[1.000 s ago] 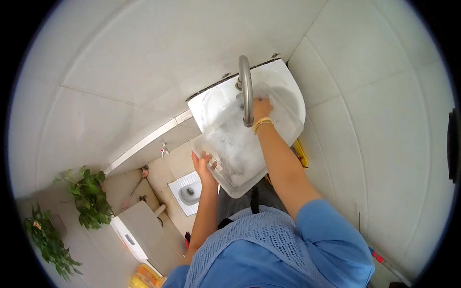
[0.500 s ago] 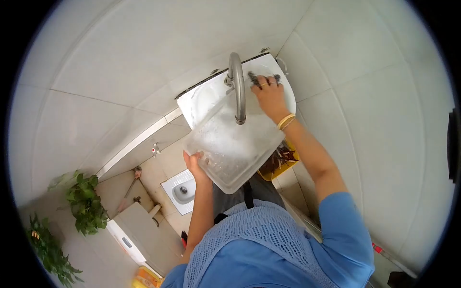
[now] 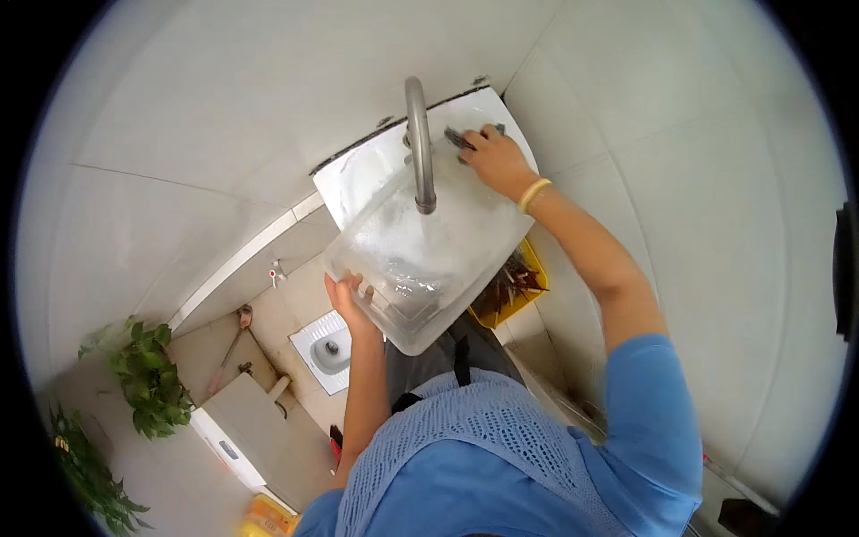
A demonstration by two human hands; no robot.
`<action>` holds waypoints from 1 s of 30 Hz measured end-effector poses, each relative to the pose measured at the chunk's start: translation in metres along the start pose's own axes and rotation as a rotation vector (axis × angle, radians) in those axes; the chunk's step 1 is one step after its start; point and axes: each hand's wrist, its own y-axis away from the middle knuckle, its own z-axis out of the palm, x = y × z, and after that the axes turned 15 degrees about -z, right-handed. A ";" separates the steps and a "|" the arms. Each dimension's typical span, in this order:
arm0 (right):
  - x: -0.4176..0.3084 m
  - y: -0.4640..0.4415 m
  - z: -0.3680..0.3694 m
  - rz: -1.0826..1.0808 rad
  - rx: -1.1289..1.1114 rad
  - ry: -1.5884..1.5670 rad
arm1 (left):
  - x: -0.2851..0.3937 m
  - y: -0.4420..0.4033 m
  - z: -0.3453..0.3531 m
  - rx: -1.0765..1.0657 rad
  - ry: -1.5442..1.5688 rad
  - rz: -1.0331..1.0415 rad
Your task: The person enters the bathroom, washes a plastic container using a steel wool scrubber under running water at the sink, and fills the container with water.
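Two bare hands of ours are at work in the head view, both at a translucent plastic tub (image 3: 386, 242) that lies across the white sink (image 3: 347, 179) and juts out over its front toward our body. Our left hand (image 3: 352, 297) is partly closed on the tub's left near side: we see the fingertips bent over the rim, while the thumb's exact place we cannot tell. Our right hand (image 3: 497, 163) reaches to the far right part of the sink, its fingers spread a little and curled down over a dark, rough-looking pad (image 3: 455, 138), which shows on either side of them. We cannot tell whether the pad presses on the tub's far edge or on the sink itself. A yellow bracelet (image 3: 534, 193) circles our right wrist.

The curved metal faucet (image 3: 417, 125) arches between our hands, its spout end above the tub. The tub's inside looks wet, with bright glints near the corner closest to us.

Below the tub's right side, on the floor, we see a yellow bin (image 3: 540, 265) holding thin, reddish-brown pieces (image 3: 513, 279). To the left, well apart from the tub, are a squat toilet (image 3: 315, 344) set in the floor and a leafy green plant (image 3: 150, 380).
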 end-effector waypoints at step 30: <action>-0.157 0.104 -0.041 0.606 0.348 -0.234 | 0.007 -0.006 0.002 -0.075 -0.022 -0.059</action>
